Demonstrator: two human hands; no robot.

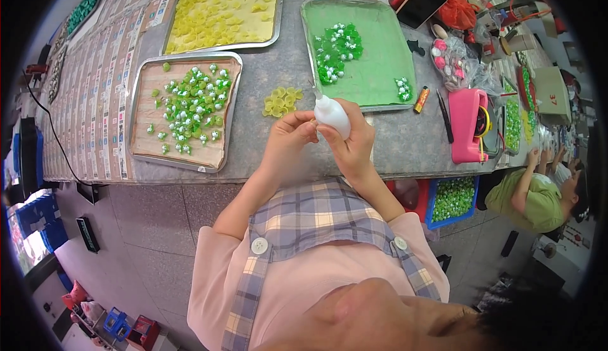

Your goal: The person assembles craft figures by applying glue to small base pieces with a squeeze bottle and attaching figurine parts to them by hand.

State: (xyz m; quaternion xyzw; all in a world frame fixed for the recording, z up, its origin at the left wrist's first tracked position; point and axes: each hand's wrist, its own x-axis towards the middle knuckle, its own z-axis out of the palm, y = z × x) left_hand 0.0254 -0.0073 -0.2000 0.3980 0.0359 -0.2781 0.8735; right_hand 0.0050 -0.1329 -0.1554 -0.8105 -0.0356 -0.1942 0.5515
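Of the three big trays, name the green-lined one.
The right tray, beyond the white bottle: its lining is green; the near-left tray has tan, the far-left tray pale.

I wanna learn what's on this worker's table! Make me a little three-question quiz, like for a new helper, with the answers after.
1. Which hand holds the bottle? A) left B) right C) neither
2. True or false: the yellow pile lies on the table, between the brown tray and the green tray.
3. What colour is the tape holder beside the black pen?

Key:
1. B, the right hand
2. True
3. Pink
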